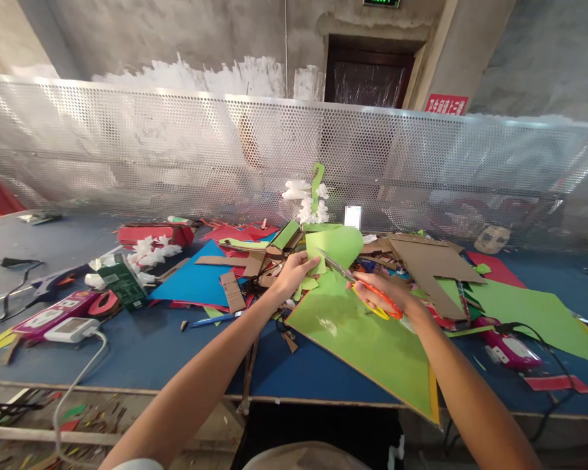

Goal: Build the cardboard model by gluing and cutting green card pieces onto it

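My left hand (294, 274) pinches the lower left edge of a light green sheet of paper (340, 243), held up over the cluttered table. In my right hand (379, 290) is a pair of scissors (376, 297) with orange and yellow handles, fingers wrapped round them. Its metal blades point up and left and meet the lower part of the paper. Beneath my hands a larger green sheet (357, 336) lies on the table, reaching past the front edge. Behind the paper stands a green cut-out strip (317, 186) with white clustered pieces around it.
Blue card (191, 274) and cardboard pieces (428, 264) are strewn over the blue table (313, 375). A pink power strip (59, 313), a white adapter (72, 329) and a green box (122, 281) sit at left. A perforated metal screen (176, 150) borders the back.
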### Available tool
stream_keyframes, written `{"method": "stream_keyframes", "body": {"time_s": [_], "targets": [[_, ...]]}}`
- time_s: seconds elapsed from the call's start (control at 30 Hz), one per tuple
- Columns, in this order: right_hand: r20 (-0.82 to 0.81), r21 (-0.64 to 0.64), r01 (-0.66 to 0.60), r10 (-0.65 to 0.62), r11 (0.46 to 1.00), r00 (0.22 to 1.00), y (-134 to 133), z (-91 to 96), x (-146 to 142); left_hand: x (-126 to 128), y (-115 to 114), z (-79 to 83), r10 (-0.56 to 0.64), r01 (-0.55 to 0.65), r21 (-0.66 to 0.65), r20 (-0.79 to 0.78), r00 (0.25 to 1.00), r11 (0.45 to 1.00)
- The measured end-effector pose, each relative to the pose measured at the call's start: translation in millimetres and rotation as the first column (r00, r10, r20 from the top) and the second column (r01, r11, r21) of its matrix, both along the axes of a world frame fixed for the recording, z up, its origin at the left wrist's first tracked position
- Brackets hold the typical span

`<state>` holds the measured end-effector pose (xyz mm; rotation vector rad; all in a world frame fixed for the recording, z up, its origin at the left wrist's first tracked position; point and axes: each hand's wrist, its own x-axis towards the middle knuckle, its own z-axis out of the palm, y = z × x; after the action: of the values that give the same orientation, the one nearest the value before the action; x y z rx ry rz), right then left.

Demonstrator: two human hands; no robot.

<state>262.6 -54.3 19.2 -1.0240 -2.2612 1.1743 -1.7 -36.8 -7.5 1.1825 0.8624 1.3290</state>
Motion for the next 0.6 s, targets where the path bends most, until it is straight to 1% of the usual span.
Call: {"method": "stream_keyframes", "body": {"time_s": [0.13,0.23,0.4,0.6], "targets": [[-0.004,-0.023,-0.062,0.062,0.998,0.998,-1.0,3.4,3.2,-1.6,-0.4,1.3,-0.009,0.009,0.008,0.0,1.0,1.0],[0.029,0.015,-0.076,0.076,0.997,0.997,-4.6,9.2,4.7,-3.8,0.9,-0.5,-0.012,0.012,0.009,-0.02,1.0,1.0],[0.097,0.082,-0.076,0.068,0.994,0.993,-10.3,17.8,3.8,-4.6,2.2,-2.1,0.001,-0.001,0.005,-0.028,1.0,1.0],[0.07,0.101,-0.08,0.073,0.992,0.995,-9.4,17.4,0.6,-4.4,3.0,-2.1,0.004,-0.004,0.005,-0.05,0.999,1.0]]}}
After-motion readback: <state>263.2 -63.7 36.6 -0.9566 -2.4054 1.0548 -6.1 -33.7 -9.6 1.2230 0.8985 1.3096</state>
